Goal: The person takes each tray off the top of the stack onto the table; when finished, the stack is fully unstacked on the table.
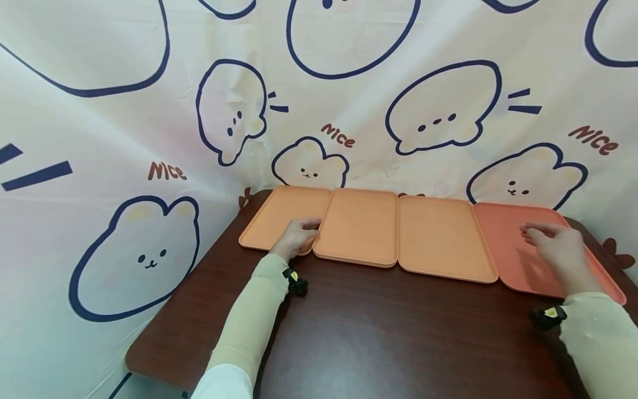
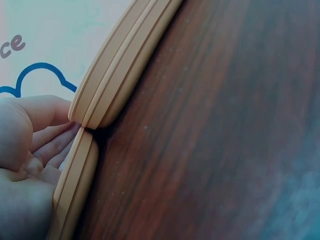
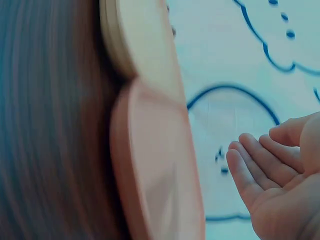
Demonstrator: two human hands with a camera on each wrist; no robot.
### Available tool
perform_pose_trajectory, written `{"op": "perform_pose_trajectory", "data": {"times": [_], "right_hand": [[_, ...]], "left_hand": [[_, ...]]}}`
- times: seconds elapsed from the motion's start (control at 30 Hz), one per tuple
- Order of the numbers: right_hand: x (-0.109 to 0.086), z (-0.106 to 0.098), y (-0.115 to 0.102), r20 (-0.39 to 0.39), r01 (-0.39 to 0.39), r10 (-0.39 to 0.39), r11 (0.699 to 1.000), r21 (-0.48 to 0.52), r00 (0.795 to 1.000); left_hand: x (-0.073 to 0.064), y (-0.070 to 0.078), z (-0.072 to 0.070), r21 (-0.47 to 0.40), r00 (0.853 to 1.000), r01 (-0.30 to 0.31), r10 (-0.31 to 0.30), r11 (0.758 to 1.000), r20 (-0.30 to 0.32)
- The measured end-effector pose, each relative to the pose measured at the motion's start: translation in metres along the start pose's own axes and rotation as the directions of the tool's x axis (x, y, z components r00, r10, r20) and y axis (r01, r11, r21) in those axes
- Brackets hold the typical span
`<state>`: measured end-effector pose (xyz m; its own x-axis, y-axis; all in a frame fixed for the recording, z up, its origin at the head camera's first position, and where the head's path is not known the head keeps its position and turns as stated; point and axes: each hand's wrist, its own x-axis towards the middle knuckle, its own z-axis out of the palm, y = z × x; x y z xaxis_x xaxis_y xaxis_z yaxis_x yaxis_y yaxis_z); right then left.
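My left hand [image 1: 298, 235] reaches over the front of the leftmost orange tray [image 1: 286, 205]. Its fingers point right, and in the left wrist view the thumb tip is right at the corner of the second orange tray [image 2: 120, 65], whose side shows layered rims like stacked trays. Below that corner, the edge of the leftmost tray [image 2: 75, 185] hides part of the fingers. Over on the right, my right hand [image 1: 560, 252] hovers above the red tray [image 1: 518, 266], its fingers loosely bent and nothing between them. The right wrist view shows its palm and relaxed fingers [image 3: 267, 170].
A third orange tray [image 1: 443, 238] lies between the second one and the red tray, all edge to edge in a row. They stand at the back of a dark brown wooden table [image 1: 399, 332]. Right behind hangs a white cloth [image 1: 349, 100] with cartoon drawings.
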<state>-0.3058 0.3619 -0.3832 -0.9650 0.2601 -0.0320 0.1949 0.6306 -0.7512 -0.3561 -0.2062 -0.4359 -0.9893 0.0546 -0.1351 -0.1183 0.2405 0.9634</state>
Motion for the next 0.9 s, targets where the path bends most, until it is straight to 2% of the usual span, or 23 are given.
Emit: {"op": "perform_pose_trajectory", "data": {"times": [0.23, 0.47, 0.73, 0.9], "right_hand": [[-0.003, 0.039, -0.038, 0.076, 0.080, -0.087, 0.993, 0.090, 0.993], [-0.002, 0.074, -0.072, 0.108, 0.183, -0.200, 0.972, 0.147, 0.974], [-0.003, 0.108, -0.106, 0.173, 0.189, -0.232, 0.954, 0.233, 0.957], [0.000, 0.125, -0.117, 0.221, 0.183, -0.245, 0.946, 0.268, 0.944]], "left_hand": [[-0.001, -0.001, 0.001, -0.008, 1.000, 0.009, -0.009, 1.000, -0.003], [0.001, 0.000, 0.001, 0.000, 1.000, 0.007, -0.007, 1.000, -0.001], [0.001, -0.001, 0.000, 0.010, 1.000, 0.006, -0.006, 1.000, -0.005], [-0.001, 0.000, 0.001, 0.002, 1.000, 0.009, -0.009, 1.000, -0.005]]}}
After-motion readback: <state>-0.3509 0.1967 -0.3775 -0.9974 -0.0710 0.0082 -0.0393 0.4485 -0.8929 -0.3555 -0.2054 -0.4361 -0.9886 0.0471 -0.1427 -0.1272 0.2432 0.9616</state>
